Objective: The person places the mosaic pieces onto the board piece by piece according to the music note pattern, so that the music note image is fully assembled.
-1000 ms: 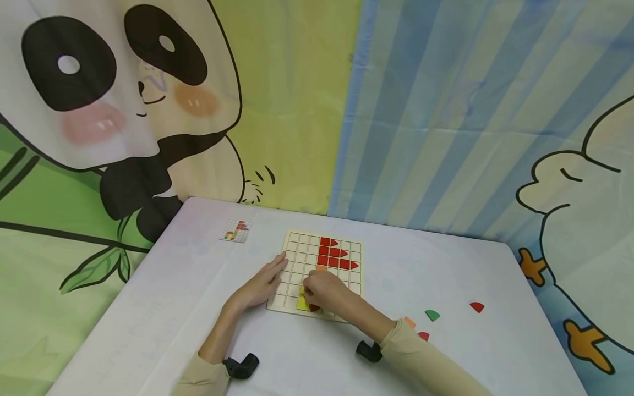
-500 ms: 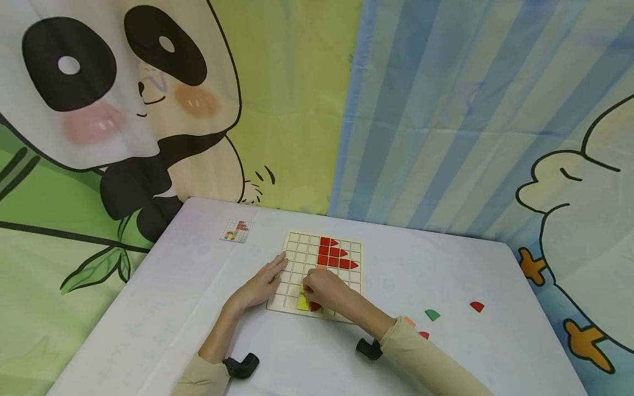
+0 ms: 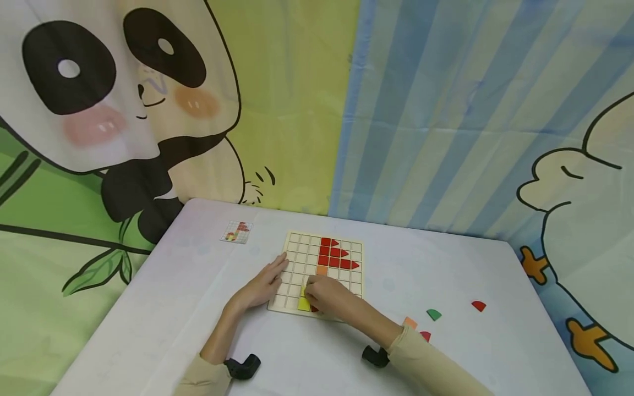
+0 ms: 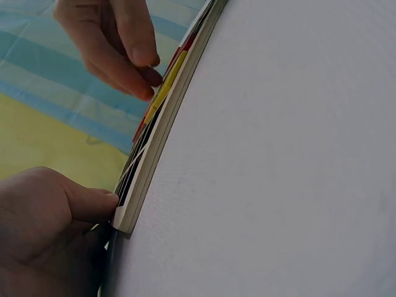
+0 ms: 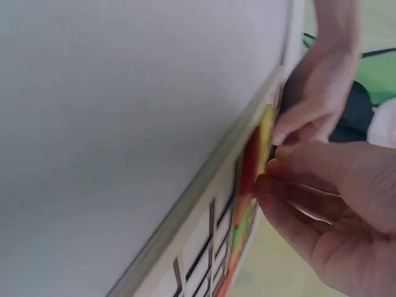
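A pale wooden grid board [image 3: 293, 261] lies on the table, with red square and pointed tiles [image 3: 334, 262] toward its far right. Below them sits an orange square tile [image 3: 322, 270]. My left hand [image 3: 261, 284] rests along the board's left edge, fingers extended, the thumb at the rim in the left wrist view. My right hand [image 3: 331, 296] is bent over the board's near part, fingertips down at a yellow tile [image 3: 304, 304] and a red tile [image 5: 249, 162]. Whether a piece is between those fingertips is hidden. A green tile [image 5: 240, 234] shows in the right wrist view.
A small pattern card [image 3: 236, 232] lies at the back left of the white table [image 3: 198, 308]. Loose on the right are a green quarter-round tile [image 3: 433, 314], a red one [image 3: 479, 306], an orange tile [image 3: 410, 322] and another red tile [image 3: 425, 335] partly behind the sleeve.
The right hand has shifted slightly toward the near side, showing more of the orange tile. My left hand stays at the board's edge.
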`<state>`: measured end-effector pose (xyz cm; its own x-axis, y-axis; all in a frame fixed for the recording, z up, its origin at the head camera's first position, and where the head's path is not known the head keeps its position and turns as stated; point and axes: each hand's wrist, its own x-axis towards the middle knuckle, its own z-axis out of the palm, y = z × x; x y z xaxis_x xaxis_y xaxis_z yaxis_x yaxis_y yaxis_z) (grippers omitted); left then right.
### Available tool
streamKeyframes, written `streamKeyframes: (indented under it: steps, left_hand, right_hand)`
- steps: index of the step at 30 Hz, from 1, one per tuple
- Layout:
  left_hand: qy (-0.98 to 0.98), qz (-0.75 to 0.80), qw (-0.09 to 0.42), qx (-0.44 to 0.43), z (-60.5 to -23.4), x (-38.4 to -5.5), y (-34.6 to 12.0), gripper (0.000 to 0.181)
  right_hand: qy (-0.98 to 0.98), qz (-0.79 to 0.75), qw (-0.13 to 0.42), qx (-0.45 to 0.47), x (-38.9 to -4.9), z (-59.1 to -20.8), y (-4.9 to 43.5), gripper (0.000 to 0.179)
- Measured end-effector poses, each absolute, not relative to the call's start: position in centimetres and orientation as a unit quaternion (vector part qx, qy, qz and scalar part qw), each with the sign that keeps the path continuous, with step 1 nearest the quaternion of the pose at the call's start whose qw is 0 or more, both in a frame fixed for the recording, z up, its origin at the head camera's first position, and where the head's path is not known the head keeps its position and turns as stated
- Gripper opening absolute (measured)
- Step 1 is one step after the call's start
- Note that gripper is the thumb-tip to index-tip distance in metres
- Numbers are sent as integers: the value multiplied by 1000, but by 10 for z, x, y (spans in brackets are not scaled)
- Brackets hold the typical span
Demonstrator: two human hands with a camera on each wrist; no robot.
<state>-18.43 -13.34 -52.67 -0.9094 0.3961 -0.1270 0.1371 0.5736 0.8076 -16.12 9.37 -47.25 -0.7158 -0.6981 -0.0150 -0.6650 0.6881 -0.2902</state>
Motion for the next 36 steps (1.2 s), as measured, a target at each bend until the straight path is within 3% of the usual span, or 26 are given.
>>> streamKeyframes:
  steps: [4, 8, 16, 22, 28, 36]
  left_hand:
    - [875, 435, 151, 149, -527, -184, -132, 54]
    - [876, 436, 157, 136, -526, -184, -133, 54]
    - [875, 436, 157, 137, -526, -183, -132, 54]
    - [875, 438, 153, 138, -527, -184, -131, 54]
    - [874, 437, 160, 139, -528, -184, -131, 54]
    - [875, 435, 160, 136, -528, -185, -132, 54]
  right_hand:
    - [915, -180, 57, -356, -144, -467, 128, 16]
    - [934, -205, 67, -285, -128, -460, 180, 25]
    - [973, -209, 60, -71, -121, -450, 333, 32]
    - [983, -178, 26, -16, -120, -466, 427, 26]
    - [983, -160, 88, 22, -117, -483, 453, 24]
    - [985, -154, 72, 11, -118, -486, 445, 14]
